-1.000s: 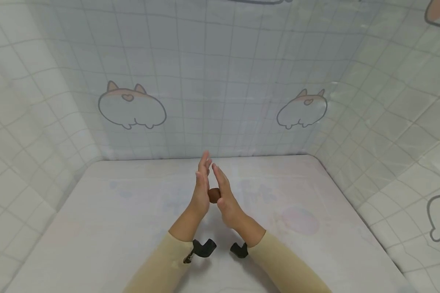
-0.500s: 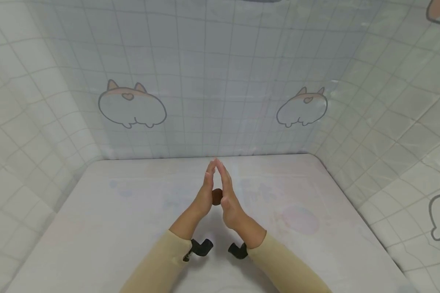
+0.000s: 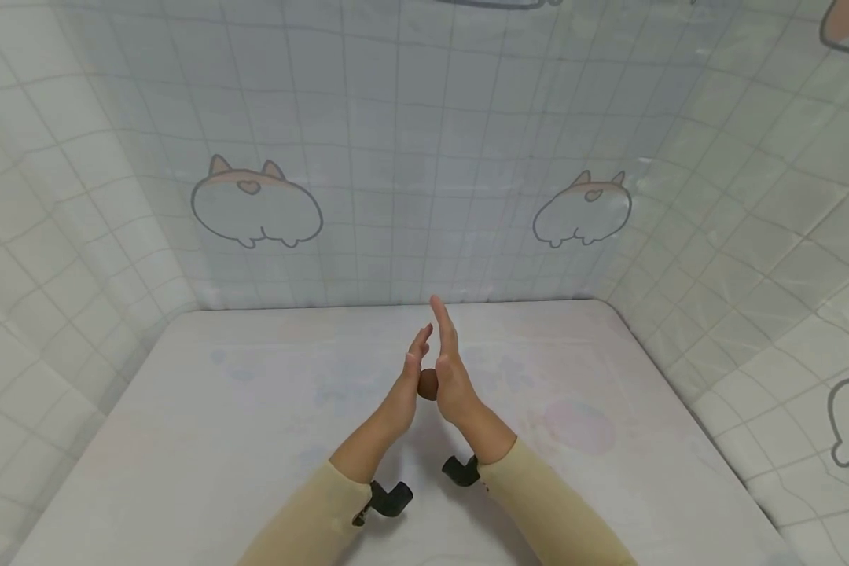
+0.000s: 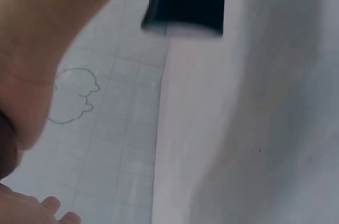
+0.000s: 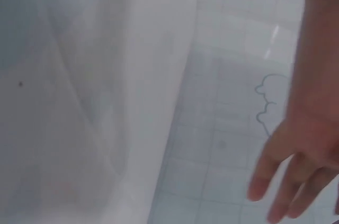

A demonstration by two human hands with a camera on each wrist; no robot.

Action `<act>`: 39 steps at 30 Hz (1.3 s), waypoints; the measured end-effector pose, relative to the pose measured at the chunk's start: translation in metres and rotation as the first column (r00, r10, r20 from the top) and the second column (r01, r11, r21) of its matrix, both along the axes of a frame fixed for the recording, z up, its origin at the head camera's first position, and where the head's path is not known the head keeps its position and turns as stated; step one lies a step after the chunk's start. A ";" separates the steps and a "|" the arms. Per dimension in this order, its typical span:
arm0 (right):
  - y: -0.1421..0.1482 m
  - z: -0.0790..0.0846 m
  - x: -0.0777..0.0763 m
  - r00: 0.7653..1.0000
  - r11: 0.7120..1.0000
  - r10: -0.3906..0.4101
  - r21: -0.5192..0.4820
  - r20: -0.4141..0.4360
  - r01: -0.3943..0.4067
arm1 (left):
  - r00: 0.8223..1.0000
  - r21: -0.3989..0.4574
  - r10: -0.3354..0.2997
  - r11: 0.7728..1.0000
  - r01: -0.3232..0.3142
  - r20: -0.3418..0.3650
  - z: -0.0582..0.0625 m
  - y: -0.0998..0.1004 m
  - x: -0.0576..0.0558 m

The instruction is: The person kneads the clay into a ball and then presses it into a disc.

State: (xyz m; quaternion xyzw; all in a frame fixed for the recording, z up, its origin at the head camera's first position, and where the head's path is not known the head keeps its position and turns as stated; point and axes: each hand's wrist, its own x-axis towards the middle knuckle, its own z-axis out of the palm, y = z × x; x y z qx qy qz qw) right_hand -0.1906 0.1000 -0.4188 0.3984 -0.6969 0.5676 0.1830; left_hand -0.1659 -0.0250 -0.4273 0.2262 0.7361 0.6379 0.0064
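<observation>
A small brown ball (image 3: 428, 384) is held between the two palms, above the middle of the table. On its left side the left hand (image 3: 400, 399) presses with straight fingers pointing up and away. The right hand (image 3: 456, 388) presses from the other side, its fingers also straight and its fingertips farther forward than the left's. In the left wrist view the ball (image 4: 6, 147) shows dark at the left edge, partly cut off. Extended fingers of a hand (image 5: 307, 166) appear at the right of the right wrist view, where the ball is out of sight.
The table (image 3: 205, 440) has a pale cover with faint coloured patches. Grid-patterned curtains (image 3: 424, 157) with cartoon animal outlines enclose its back and sides. Black wrist mounts (image 3: 391, 500) stick out from both beige sleeves (image 3: 311, 511).
The palms slide against each other with the ball between them. Fingertips met half a second ago; now the right hand is farther forward and the left farther back. The ball has shifted slightly right.
</observation>
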 end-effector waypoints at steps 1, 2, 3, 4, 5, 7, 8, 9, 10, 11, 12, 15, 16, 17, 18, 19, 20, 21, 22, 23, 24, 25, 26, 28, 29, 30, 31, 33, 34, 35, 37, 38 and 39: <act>0.000 -0.001 -0.001 1.000 1.000 0.002 -0.001 0.010 -0.001 | 1.000 0.016 -0.009 1.000 0.009 0.005 0.000 0.000 0.001; 0.001 -0.002 -0.003 1.000 1.000 0.002 0.000 0.020 -0.002 | 1.000 0.034 -0.019 0.999 0.018 0.007 0.000 0.000 0.003; 0.001 -0.003 -0.004 0.999 1.000 0.001 0.003 0.032 -0.002 | 1.000 0.051 -0.026 0.998 0.026 0.006 0.000 0.001 0.004; 0.002 -0.004 -0.005 0.999 1.000 0.003 0.005 0.048 -0.003 | 0.999 0.069 -0.032 0.997 0.032 0.005 0.001 0.001 0.005; 0.002 -0.005 -0.007 0.998 1.000 0.006 0.009 0.061 -0.006 | 0.999 0.083 -0.039 0.996 0.039 0.001 0.002 0.001 0.006; 0.002 -0.008 -0.010 0.996 1.000 0.014 0.018 0.091 -0.016 | 0.999 0.109 -0.051 0.993 0.053 -0.018 0.005 0.001 0.008; 0.001 -0.010 -0.012 0.994 0.999 0.017 0.027 0.104 -0.020 | 0.998 0.120 -0.055 0.991 0.058 -0.030 0.006 0.001 0.009; 0.001 -0.011 -0.013 0.992 0.999 0.023 0.035 0.123 -0.027 | 0.997 0.131 -0.056 0.990 0.061 -0.044 0.007 0.001 0.009; 0.001 -0.013 -0.014 0.990 0.998 0.029 0.043 0.140 -0.035 | 0.997 0.144 -0.058 0.987 0.066 -0.060 0.007 0.000 0.010; 0.000 -0.014 -0.015 0.988 0.998 0.032 0.053 0.150 -0.041 | 0.995 0.156 -0.057 0.985 0.069 -0.078 0.008 0.000 0.010; 0.000 -0.016 -0.016 0.986 0.997 0.036 0.060 0.164 -0.046 | 0.994 0.170 -0.056 0.983 0.071 -0.095 0.009 -0.001 0.010; -0.001 -0.019 -0.017 0.981 0.995 0.050 0.072 0.189 -0.065 | 0.989 0.203 -0.048 0.976 0.077 -0.141 0.012 -0.002 0.009; -0.002 -0.020 -0.017 0.980 0.995 0.055 0.073 0.193 -0.070 | 0.987 0.211 -0.046 0.974 0.078 -0.153 0.013 -0.003 0.009; -0.002 -0.021 -0.018 0.980 0.994 0.056 0.076 0.193 -0.072 | 0.986 0.218 -0.043 0.973 0.078 -0.162 0.014 -0.003 0.008; -0.002 -0.022 -0.017 0.979 0.994 0.059 0.078 0.196 -0.076 | 0.985 0.225 -0.041 0.971 0.078 -0.168 0.015 -0.004 0.008; -0.003 -0.022 -0.017 0.979 0.994 0.060 0.081 0.192 -0.077 | 0.984 0.229 -0.038 0.970 0.078 -0.175 0.016 -0.004 0.007; -0.003 -0.023 -0.017 0.980 0.993 0.060 0.085 0.190 -0.078 | 0.983 0.230 -0.035 0.970 0.077 -0.181 0.017 -0.005 0.006; -0.003 -0.023 -0.017 0.980 0.993 0.061 0.090 0.187 -0.079 | 0.982 0.234 -0.030 0.969 0.074 -0.184 0.017 -0.005 0.005; -0.003 -0.024 -0.016 0.980 0.992 0.061 0.096 0.187 -0.081 | 0.983 0.240 -0.024 0.968 0.069 -0.184 0.018 -0.006 0.004; -0.004 -0.024 -0.016 0.980 0.991 0.064 0.101 0.188 -0.084 | 0.982 0.240 -0.017 0.969 0.063 -0.187 0.019 -0.007 0.004; -0.004 -0.024 -0.015 0.980 0.991 0.065 0.106 0.189 -0.087 | 0.981 0.239 -0.008 0.969 0.055 -0.192 0.020 -0.007 0.002; -0.005 -0.025 -0.015 0.980 0.990 0.068 0.111 0.188 -0.090 | 0.980 0.239 0.003 0.970 0.045 -0.197 0.020 -0.008 0.001; -0.005 -0.025 -0.014 0.980 0.989 0.073 0.114 0.187 -0.096 | 0.980 0.238 0.013 0.971 0.035 -0.201 0.020 -0.009 0.000; -0.007 -0.027 -0.012 0.981 0.987 0.080 0.122 0.175 -0.102 | 0.978 0.237 0.040 0.971 0.010 -0.206 0.021 -0.010 -0.003; -0.007 -0.028 -0.011 0.981 0.987 0.087 0.121 0.171 -0.109 | 0.977 0.234 0.052 0.972 -0.002 -0.209 0.021 -0.011 -0.004; -0.008 -0.029 -0.010 0.982 0.986 0.092 0.123 0.163 -0.113 | 0.976 0.232 0.063 0.973 -0.014 -0.207 0.022 -0.012 -0.005; -0.009 -0.029 -0.009 0.983 0.985 0.100 0.122 0.157 -0.119 | 0.977 0.231 0.073 0.973 -0.025 -0.202 0.022 -0.013 -0.007; -0.011 -0.029 -0.006 0.984 0.984 0.114 0.122 0.140 -0.131 | 0.978 0.223 0.090 0.974 -0.046 -0.188 0.022 -0.014 -0.010; -0.011 -0.029 -0.004 0.983 0.983 0.122 0.124 0.134 -0.139 | 0.979 0.218 0.097 0.974 -0.056 -0.180 0.022 -0.015 -0.012; -0.012 -0.028 -0.002 0.983 0.981 0.131 0.125 0.129 -0.147 | 0.979 0.209 0.106 0.975 -0.068 -0.176 0.022 -0.015 -0.013; -0.013 -0.026 0.001 0.984 0.979 0.145 0.130 0.099 -0.157 | 0.979 0.194 0.125 0.977 -0.093 -0.159 0.022 -0.016 -0.017; -0.014 -0.024 0.003 0.986 0.978 0.150 0.132 0.078 -0.159 | 0.980 0.187 0.133 0.977 -0.104 -0.149 0.022 -0.017 -0.019; -0.015 -0.023 0.004 0.986 0.978 0.155 0.130 0.059 -0.162 | 0.980 0.178 0.138 0.978 -0.112 -0.144 0.021 -0.017 -0.021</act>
